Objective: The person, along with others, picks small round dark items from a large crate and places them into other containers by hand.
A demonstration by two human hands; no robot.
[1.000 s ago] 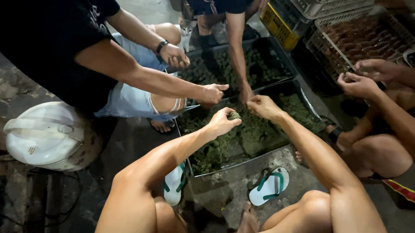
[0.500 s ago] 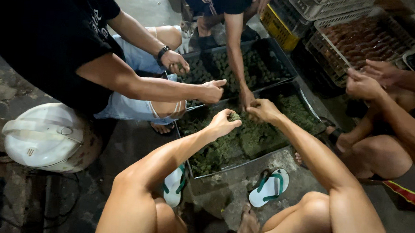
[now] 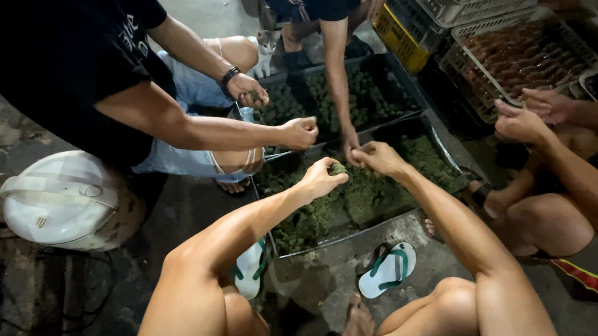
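Head view: left hand (image 3: 320, 178) pinches a green clump (image 3: 338, 169) over the near black tray (image 3: 350, 235). Right hand (image 3: 379, 157), fingers curled, touches the clump; its grip cannot be told. Yellow crate (image 3: 396, 35) and white crate (image 3: 468, 95) stand behind.

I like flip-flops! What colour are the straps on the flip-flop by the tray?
Green straps on a white flip-flop, seen in the head view, on the ground beside the dark tray.

We see rough, matt green clumps (image 3: 352, 201) in a dark, smooth plastic tray (image 3: 350, 240), a glossy white plastic cooker lid (image 3: 62, 196), rubbery sandals (image 3: 388, 269) and rough concrete floor (image 3: 581, 319).
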